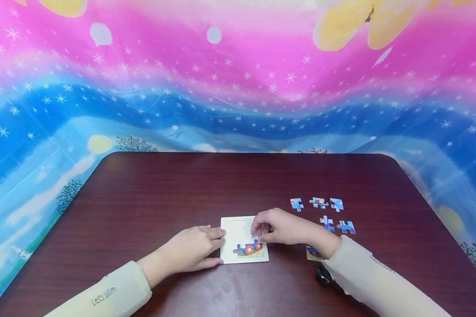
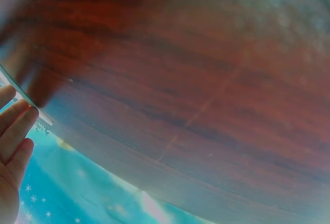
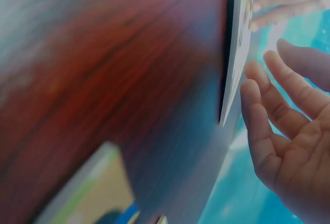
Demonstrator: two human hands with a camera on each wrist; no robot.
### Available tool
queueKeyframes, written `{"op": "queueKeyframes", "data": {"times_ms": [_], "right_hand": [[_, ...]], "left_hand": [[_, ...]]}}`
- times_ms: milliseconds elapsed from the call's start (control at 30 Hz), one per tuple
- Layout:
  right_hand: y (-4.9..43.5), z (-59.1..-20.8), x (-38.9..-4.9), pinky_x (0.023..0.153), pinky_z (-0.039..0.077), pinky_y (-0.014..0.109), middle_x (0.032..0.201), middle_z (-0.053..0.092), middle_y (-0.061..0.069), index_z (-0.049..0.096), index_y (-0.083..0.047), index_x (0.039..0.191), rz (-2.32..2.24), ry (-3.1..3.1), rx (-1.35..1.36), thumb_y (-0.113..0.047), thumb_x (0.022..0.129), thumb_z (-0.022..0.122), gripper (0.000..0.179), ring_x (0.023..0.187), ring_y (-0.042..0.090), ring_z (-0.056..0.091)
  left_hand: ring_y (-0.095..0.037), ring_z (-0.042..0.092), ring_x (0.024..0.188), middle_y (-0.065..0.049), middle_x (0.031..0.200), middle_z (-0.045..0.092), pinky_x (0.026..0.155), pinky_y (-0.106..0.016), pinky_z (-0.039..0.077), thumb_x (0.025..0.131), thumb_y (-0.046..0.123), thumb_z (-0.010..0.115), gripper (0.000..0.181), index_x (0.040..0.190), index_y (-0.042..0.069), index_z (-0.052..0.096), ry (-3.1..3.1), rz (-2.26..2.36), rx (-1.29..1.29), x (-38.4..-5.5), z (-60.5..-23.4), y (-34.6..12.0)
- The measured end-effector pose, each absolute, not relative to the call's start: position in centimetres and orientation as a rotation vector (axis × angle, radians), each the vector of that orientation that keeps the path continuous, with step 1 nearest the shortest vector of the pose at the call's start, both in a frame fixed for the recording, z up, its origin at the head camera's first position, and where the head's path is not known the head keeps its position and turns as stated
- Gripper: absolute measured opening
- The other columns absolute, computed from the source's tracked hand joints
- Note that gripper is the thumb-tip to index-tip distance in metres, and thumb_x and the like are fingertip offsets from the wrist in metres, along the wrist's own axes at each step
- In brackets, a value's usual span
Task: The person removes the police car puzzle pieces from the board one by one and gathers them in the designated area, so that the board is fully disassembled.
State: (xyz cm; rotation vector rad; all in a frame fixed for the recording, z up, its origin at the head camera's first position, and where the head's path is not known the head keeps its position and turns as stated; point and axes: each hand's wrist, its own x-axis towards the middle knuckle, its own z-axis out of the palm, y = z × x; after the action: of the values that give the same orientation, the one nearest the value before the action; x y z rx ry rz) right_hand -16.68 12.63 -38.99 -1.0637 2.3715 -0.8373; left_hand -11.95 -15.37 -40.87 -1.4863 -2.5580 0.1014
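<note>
A white square puzzle tray (image 1: 232, 229) lies on the table in the head view. Joined jigsaw pieces (image 1: 246, 251) with red wheels on a blue shape fill its lower right part. My left hand (image 1: 194, 248) rests at the tray's left edge, its fingers extended over the rim and the thumb by the lower corner. Over the tray's right side is my right hand (image 1: 279, 226), fingers loosely bent beside the joined pieces. The right wrist view shows the right hand (image 3: 289, 116) with thumb and fingers apart and no piece visible between them.
Several loose jigsaw pieces (image 1: 318, 203) lie on the dark wood table (image 1: 174, 185) right of the tray. Another piece (image 1: 312, 253) is partly hidden under the right forearm. A small black object (image 1: 324, 275) sits by the right sleeve. A patterned cloth (image 1: 238, 88) hangs behind the table.
</note>
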Motion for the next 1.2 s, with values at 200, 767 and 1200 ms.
{"op": "queueKeyframes", "data": {"times_ms": [200, 767, 1200], "right_hand": [[11.2, -39.1, -16.4, 0.069, 0.050, 0.019, 0.091, 0.066, -0.002, 0.072, -0.010, 0.098, -0.800, 2.344, -1.049, -0.004, 0.084, 0.074, 0.015, 0.076, 0.004, 0.054], [10.0, -40.2, -16.2, 0.072, 0.042, 0.018, 0.080, 0.054, -0.004, 0.067, -0.015, 0.085, -0.660, 2.379, -1.159, -0.006, 0.078, 0.078, 0.016, 0.078, 0.005, 0.047], [9.8, -39.8, -15.9, 0.075, 0.041, 0.020, 0.081, 0.054, -0.005, 0.065, -0.016, 0.085, -0.594, 2.411, -1.142, -0.003, 0.077, 0.074, 0.018, 0.081, 0.006, 0.046]], "left_hand": [[-0.017, 0.067, 0.115, -0.005, 0.122, 0.072, 0.099, -0.035, 0.054, 0.091, 0.045, 0.066, 0.042, 0.114, 0.010, 0.071, -2.564, 0.095, -1.486, -11.9, -40.9, -15.4], [-0.016, 0.068, 0.114, -0.004, 0.121, 0.072, 0.099, -0.034, 0.054, 0.091, 0.045, 0.067, 0.041, 0.112, 0.011, 0.071, -2.563, 0.102, -1.485, -11.9, -40.9, -15.4], [-0.016, 0.069, 0.112, -0.004, 0.119, 0.072, 0.098, -0.034, 0.054, 0.090, 0.045, 0.068, 0.040, 0.110, 0.011, 0.071, -2.541, 0.095, -1.485, -12.0, -40.8, -15.4]]}}
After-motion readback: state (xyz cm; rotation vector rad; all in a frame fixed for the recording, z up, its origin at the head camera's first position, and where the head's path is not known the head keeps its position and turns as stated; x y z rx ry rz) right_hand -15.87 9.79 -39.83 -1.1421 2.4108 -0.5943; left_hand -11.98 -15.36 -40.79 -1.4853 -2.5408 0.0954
